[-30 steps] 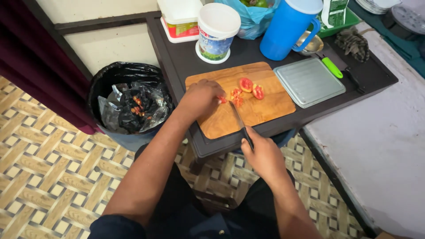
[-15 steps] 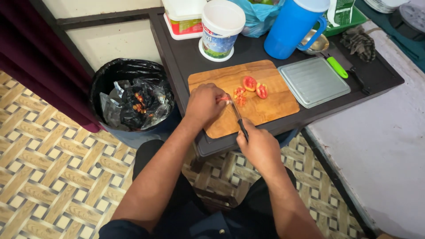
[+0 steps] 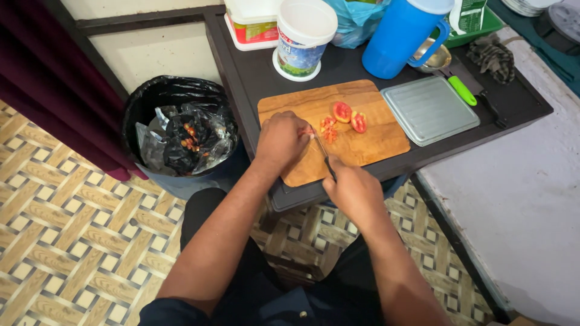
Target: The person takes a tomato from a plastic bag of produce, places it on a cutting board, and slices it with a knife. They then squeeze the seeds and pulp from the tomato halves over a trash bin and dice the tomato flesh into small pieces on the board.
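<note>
On cutting board, tomato piece under left hand

Two hands: left, right. One knife. One board. Two tomato halves, plus one small heap of cut bits; bit count unclear. One clear lid. One blue jug. Two white tubs. One bin. One blue bag. One green-handled tool.

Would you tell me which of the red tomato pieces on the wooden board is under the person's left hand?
The small piece at the left hand's fingertips, beside the knife blade. The two round halves lie apart, farther right, untouched.
</note>
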